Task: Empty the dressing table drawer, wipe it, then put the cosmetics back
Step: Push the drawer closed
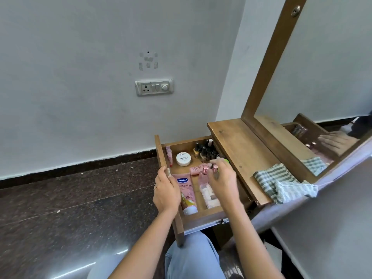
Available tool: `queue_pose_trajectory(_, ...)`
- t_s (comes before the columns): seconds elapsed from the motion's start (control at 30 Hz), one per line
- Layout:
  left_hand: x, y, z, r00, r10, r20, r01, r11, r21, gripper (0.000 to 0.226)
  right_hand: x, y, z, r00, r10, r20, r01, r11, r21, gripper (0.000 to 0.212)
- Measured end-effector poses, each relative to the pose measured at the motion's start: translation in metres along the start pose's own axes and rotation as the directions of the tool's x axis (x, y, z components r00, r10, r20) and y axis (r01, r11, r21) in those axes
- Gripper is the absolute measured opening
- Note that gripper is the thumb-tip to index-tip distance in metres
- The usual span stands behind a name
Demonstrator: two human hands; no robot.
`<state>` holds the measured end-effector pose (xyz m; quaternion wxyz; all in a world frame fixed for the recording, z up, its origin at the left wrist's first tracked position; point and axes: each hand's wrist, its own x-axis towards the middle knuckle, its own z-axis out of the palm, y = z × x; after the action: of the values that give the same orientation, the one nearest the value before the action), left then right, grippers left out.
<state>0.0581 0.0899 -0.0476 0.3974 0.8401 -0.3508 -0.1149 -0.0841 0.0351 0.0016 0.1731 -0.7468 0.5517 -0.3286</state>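
The wooden drawer (161,156) stands pulled out and holds cosmetics. My left hand (166,191) grips its front panel near the handle. My right hand (222,178) hovers inside the drawer with fingers spread, over two bottles with rose-gold caps (205,170). A pink Vaseline tube (186,195) lies along the left side. A white nail polish remover tub (183,159) sits toward the back. Several dark nail polish bottles (205,150) crowd the back right corner. A clear pouch (209,196) lies under my right wrist.
A striped green-and-white cloth (281,183) lies on the dressing table top (241,146). A wood-framed mirror (314,97) rises behind it. A switch plate (154,87) is on the wall. Dark stone floor (70,198) spreads to the left. My knee (191,256) is below the drawer.
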Motion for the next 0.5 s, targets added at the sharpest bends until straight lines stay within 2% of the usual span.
queue_pose_trajectory(0.1,0.000,0.001,-0.002,0.999,-0.037,0.032,0.039,0.997,-0.063,0.036,-0.003,0.038,-0.035,0.994,-0.045,-0.097,0.034,0.993,-0.111,0.020)
queue_pose_trajectory(0.27,-0.005,0.005,-0.007,0.985,-0.147,0.086,0.161,0.968,-0.194,0.042,-0.006,0.090,-0.064,0.996,-0.044,-0.082,0.027,0.978,-0.206,0.020)
queue_pose_trajectory(0.4,-0.015,-0.001,-0.009,0.953,-0.279,0.118,0.298,0.930,-0.215,0.038,-0.011,0.100,-0.065,0.993,-0.086,-0.076,0.066,0.970,-0.233,0.023)
queue_pose_trajectory(0.5,-0.019,-0.004,-0.011,0.929,-0.330,0.170,0.367,0.883,-0.291,0.037,-0.012,0.099,-0.062,0.991,-0.094,-0.095,0.070,0.971,-0.229,0.021)
